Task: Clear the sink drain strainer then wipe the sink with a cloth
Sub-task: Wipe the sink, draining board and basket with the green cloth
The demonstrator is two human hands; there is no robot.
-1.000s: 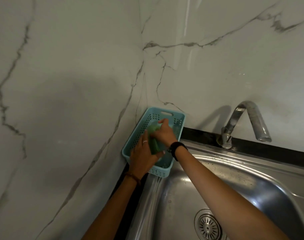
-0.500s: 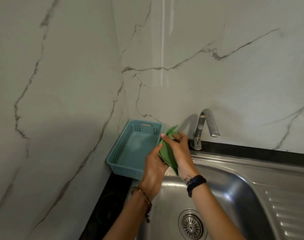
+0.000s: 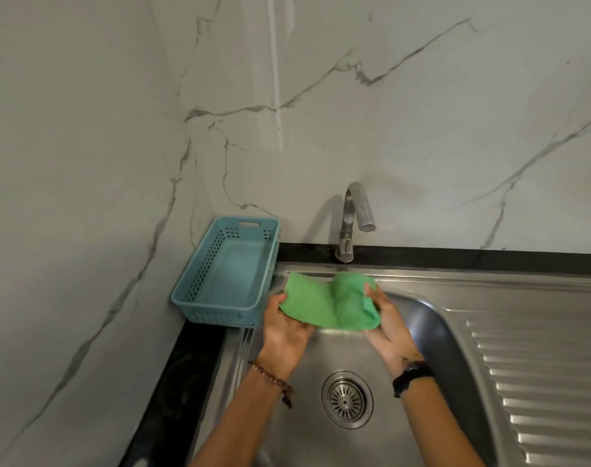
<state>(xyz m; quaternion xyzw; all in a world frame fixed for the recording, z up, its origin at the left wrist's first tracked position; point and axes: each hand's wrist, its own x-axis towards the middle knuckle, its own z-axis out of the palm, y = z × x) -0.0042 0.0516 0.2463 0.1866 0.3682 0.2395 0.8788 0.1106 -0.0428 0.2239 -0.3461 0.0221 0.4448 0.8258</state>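
A green cloth (image 3: pixel 324 303) is stretched between both hands above the back of the steel sink (image 3: pixel 432 318). My left hand (image 3: pixel 282 332) grips its left end and my right hand (image 3: pixel 386 323) grips its bunched right end. Below the hands, the round metal drain strainer (image 3: pixel 347 399) sits in the sink floor, and I see no debris on it.
A blue plastic basket (image 3: pixel 226 267) stands in the corner left of the sink, nothing in it. A chrome tap (image 3: pixel 353 214) rises behind the sink. The ribbed draining board (image 3: pixel 540 382) lies to the right. Marble walls close off the left and back.
Both hands lifted the green cloth out of the blue basket, carried it right over the sink and spread it out between them. The view shifted right and down.
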